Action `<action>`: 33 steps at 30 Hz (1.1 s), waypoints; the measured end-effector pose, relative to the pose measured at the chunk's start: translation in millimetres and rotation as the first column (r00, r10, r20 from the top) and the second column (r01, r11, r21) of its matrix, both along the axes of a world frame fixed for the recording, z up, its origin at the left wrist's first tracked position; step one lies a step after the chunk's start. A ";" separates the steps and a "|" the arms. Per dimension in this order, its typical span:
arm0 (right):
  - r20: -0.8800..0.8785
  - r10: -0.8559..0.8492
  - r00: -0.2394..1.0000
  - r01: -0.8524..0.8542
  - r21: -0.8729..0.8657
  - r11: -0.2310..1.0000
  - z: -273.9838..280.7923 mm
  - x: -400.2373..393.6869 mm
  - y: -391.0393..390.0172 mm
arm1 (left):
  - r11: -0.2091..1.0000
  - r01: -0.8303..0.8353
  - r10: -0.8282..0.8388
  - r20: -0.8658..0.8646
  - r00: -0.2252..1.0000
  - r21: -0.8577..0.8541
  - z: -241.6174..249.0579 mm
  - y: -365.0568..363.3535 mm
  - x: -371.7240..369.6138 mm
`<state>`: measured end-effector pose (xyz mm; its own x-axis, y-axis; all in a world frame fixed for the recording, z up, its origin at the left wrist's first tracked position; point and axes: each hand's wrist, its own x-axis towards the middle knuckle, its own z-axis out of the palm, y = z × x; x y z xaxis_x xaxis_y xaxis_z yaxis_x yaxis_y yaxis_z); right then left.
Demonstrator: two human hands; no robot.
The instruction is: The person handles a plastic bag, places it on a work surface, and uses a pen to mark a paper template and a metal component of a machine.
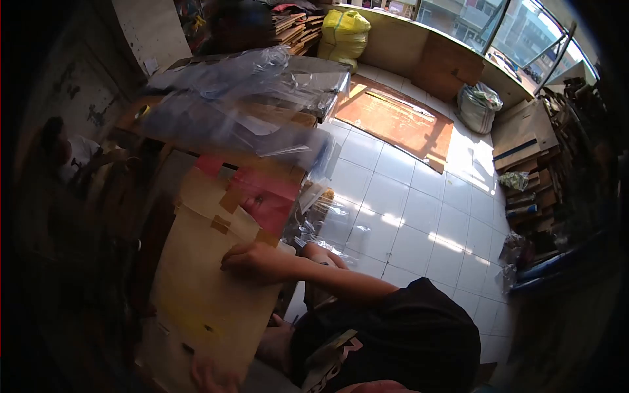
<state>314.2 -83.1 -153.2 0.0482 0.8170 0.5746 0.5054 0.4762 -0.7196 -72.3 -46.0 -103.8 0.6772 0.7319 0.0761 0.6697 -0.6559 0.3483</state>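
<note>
the right hand [254, 262] rests on a long tan cardboard sheet [200, 262], its fingers bent and held close together, tips turned down on the surface; whether they pinch anything beneath is hidden. the left hand [211, 376] lies near the sheet's lower end, cut off by the frame and blurred, so i cannot tell whether it is spread, pressing or pinching. the cardboard lies along the work surface beside the person's black shirt [406, 334], with a red sheet [268, 196] at its far end and brown tape patches [220, 224] close by, one of them just beyond the right hand. clear plastic sheeting [223, 85] is heaped on the table past that end, near a tape roll [142, 112], and some hangs over the side towards the tiled floor [373, 190]. the likeliest trouble, i judge, is creasing or shifting: if the right hand pushes sideways while the left bears lightly, the cardboard could swing round, and the red sheet could wrinkle or pull at the tape. the loose plastic could slide down over the work if its hanging part were caught by the forearm. a patch with a raised edge might also snag on a finger and peel, though i cannot see how firmly any of them is stuck.
</note>
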 end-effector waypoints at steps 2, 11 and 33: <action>0.008 -0.022 1.000 0.023 -0.038 0.999 6.2 2.3 -1.6 | 0.998 -0.002 0.008 0.082 0.997 -0.067 -4.2 -0.5 2.0; 0.080 -0.060 0.995 0.060 0.001 0.998 13.9 -3.7 6.4 | 0.971 -0.198 0.199 -0.001 0.980 -0.131 12.7 -14.3 16.3; 0.028 -0.062 0.998 0.064 -0.065 0.996 24.9 -7.7 11.9 | 0.943 -0.313 0.325 0.111 0.939 -0.110 0.9 -26.0 30.2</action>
